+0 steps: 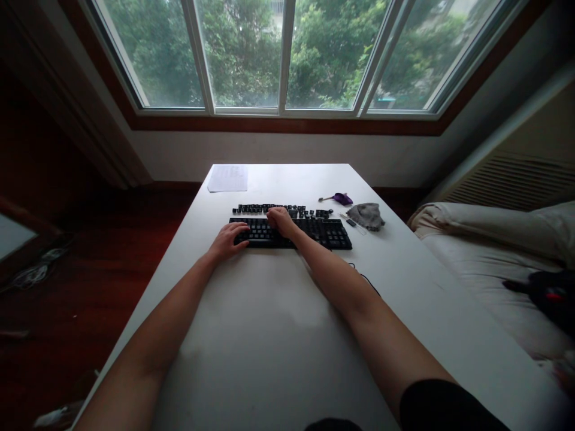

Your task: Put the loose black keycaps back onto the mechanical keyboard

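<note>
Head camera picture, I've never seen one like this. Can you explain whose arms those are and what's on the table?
This single picture comes from a camera worn on a person's head, looking forward and down, so the two bare arms are the wearer's own. No machine is involved. The arms reach across a long white table below a window. The left hand rests on the left end of a black computer keyboard. The right hand sits at its far edge, beside a row of loose black keycaps; whether it holds one is too small to tell. Further right lie a small purple tool and a crumpled grey cloth; a white sheet of paper lies at the far left corner. A white-sheeted bed stands on the right.
</note>
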A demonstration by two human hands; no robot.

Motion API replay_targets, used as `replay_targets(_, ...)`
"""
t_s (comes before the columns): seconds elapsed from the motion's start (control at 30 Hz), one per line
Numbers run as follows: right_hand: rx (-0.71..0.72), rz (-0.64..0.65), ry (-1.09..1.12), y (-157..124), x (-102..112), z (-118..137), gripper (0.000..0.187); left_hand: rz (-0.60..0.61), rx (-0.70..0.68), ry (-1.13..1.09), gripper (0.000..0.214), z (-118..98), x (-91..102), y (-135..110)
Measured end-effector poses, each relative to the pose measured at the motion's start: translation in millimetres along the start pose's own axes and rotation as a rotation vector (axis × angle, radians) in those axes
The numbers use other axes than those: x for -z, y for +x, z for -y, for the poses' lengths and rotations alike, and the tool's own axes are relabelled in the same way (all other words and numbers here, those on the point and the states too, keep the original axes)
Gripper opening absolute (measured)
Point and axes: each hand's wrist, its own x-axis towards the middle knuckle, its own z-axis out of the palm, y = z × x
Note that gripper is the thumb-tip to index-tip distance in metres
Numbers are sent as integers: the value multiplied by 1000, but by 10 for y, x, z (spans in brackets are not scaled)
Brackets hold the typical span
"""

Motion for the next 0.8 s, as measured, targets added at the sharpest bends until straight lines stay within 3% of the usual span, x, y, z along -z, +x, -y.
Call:
replay_targets(0.17,50,-146,-198,39,94,-2,35,1,-4,-5,46,-14,20,-3)
replay_targets(0.33,206,-359,-735,146,408,186,35,12,11,-9,47,-13,25,-2)
replay_targets(0.4,212,-366,-957,184,546,251,29,12,14,-7,47,-11,25,-2)
replay_targets(0.5,143,-280,-1238,230,691,321,14,8,9,-7,47,-15,28,-3)
replay_targets(0.6,89,-123,-1501,260,737,366,13,6,-2,-8,46,-22,34,-6)
replay_targets(0.8,185,176,-1862,294,682,412,21,7,-3,-3,45,-21,39,-6)
